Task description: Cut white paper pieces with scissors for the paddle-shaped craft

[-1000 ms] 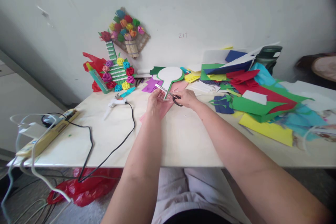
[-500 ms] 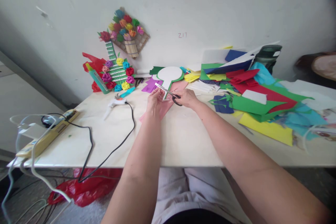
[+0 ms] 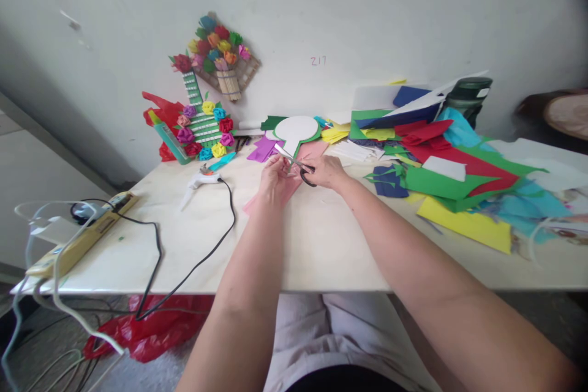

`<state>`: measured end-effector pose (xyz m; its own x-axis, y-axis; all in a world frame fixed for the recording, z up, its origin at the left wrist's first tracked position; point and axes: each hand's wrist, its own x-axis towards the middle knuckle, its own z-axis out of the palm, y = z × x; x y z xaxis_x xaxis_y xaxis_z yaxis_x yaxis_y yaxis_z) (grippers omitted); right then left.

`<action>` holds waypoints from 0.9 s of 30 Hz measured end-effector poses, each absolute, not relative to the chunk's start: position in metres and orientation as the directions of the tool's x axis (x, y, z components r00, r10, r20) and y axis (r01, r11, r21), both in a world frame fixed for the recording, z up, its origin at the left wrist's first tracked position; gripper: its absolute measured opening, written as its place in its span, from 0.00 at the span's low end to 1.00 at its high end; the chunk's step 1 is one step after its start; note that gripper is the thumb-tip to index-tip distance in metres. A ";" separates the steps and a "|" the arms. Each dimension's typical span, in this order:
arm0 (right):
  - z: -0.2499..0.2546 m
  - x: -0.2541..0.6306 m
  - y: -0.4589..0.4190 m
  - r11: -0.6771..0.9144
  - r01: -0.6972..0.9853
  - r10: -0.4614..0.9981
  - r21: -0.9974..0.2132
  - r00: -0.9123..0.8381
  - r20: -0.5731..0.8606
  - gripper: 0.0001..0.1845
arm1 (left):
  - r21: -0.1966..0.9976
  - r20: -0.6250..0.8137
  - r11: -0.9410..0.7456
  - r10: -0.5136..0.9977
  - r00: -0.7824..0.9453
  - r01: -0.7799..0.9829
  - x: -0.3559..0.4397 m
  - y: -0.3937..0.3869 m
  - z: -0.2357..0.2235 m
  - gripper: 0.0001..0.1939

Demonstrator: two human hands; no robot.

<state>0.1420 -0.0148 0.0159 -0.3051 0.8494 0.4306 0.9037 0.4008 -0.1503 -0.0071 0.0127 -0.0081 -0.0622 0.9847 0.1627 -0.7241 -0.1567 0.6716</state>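
My right hand [image 3: 327, 171] is closed on a pair of scissors [image 3: 307, 180] with black handles. Their blades reach up and left, over the fingertips of my left hand [image 3: 274, 173]. Those left fingers are pinched together close to the blades; what they hold is too small and blurred to name. Under both hands lies pink paper [image 3: 289, 191]. Just beyond them is a white round cutout with a narrow stem and a green border [image 3: 297, 128]. Purple paper [image 3: 263, 149] lies to its left.
On the left are a glue gun [image 3: 202, 180] with a black cord, a power strip [image 3: 82, 236], a glue bottle [image 3: 171, 142] and a flower-decorated craft [image 3: 205, 125]. Coloured sheets [image 3: 463, 229] pile up on the right, before a dark green bottle [image 3: 468, 98]. A stick-and-flower craft [image 3: 228, 84] leans on the wall.
The scissors and both hands have shifted only slightly, with the blades still by the left fingertips. The whole view has moved a little. Nothing has visibly been put down.
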 end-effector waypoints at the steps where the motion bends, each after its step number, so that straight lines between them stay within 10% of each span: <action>1: 0.016 0.142 -0.015 0.398 0.905 0.850 -0.151 -0.302 0.432 0.19 | 0.669 0.158 -0.150 0.986 -0.058 -0.728 -0.007 0.013 -0.009 0.08; 27: 0.019 0.139 -0.016 0.390 0.910 0.845 -0.137 -0.295 0.447 0.18 | 0.658 0.055 -0.092 0.996 -0.075 -0.747 -0.003 0.012 -0.005 0.08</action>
